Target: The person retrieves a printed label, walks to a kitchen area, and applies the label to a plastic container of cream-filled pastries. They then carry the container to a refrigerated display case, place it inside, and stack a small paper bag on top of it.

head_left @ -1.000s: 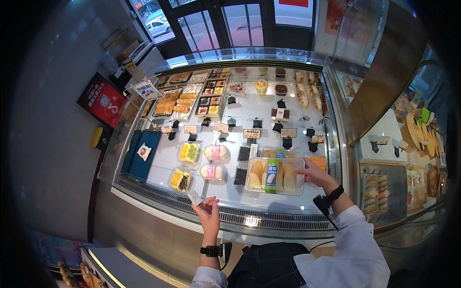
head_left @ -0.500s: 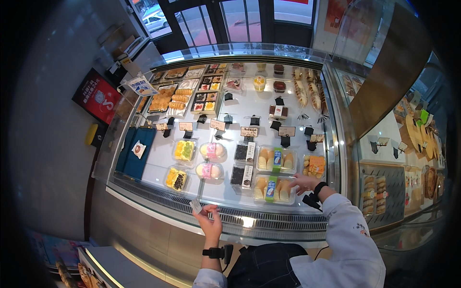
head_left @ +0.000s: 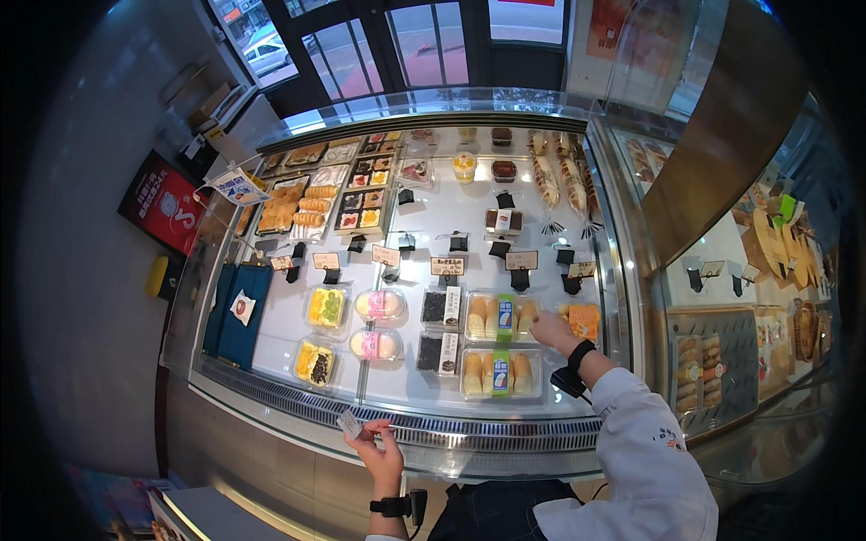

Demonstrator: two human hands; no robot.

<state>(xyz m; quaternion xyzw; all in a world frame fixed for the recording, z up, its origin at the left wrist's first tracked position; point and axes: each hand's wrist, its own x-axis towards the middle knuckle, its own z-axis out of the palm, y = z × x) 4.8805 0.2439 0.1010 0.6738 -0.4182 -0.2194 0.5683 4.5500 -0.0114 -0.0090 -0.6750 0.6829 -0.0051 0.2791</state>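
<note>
Head view: right hand (head_left: 552,330) reaches into the display case (head_left: 577,433), grip resting on the upper cake box (head_left: 499,316); closure unclear. Second box (head_left: 502,374) just below. Left hand (head_left: 379,451) pinches a small card (head_left: 350,424) over the case's front edge.

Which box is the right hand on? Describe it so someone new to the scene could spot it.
In the glass display case, look along the front rows of clear plastic boxes to their right end. The right hand rests on the rear roll-cake box, a wide clear box of pale cake rolls. A green and blue band crosses its middle, and an identical box sits just in front of it.
</note>
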